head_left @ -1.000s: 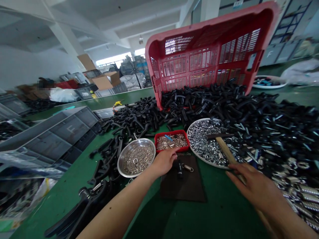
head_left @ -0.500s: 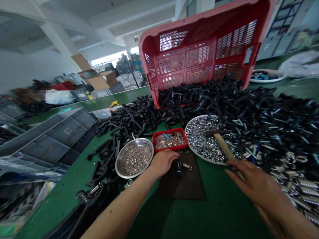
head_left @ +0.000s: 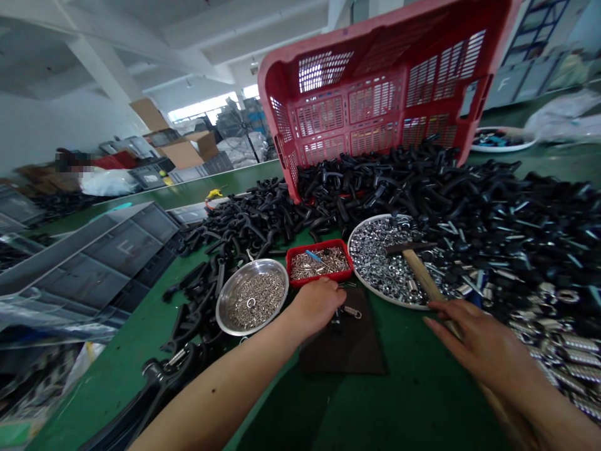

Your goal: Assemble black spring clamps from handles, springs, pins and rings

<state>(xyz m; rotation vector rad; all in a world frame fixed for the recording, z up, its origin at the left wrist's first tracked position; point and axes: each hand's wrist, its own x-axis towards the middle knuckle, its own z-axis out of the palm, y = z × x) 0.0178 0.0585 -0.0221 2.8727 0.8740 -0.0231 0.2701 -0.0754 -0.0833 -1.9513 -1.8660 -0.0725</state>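
Note:
My left hand (head_left: 317, 304) lies on a dark mat (head_left: 347, 347) just in front of a small red tray (head_left: 319, 244) of metal pins. Its fingers are curled down over a small black part, which is mostly hidden. A little steel spring (head_left: 352, 311) rests on the mat beside its fingertips. My right hand (head_left: 474, 344) is closed loosely round the wooden handle of a hammer (head_left: 422, 279), thumb on top. The hammer's head rests on a round plate (head_left: 353, 250) full of steel nuts.
A steel bowl (head_left: 225, 300) of small rings stands left of the red tray. A tipped red crate (head_left: 375, 94) spills a big pile of black plastic handles (head_left: 469, 200) over the green table. Silver springs (head_left: 563, 351) lie at right, grey crates (head_left: 94, 250) at left.
My left hand has slid right along the mat, from beside the small black part to over it. My right hand stays on the hammer handle. The view has shifted slightly.

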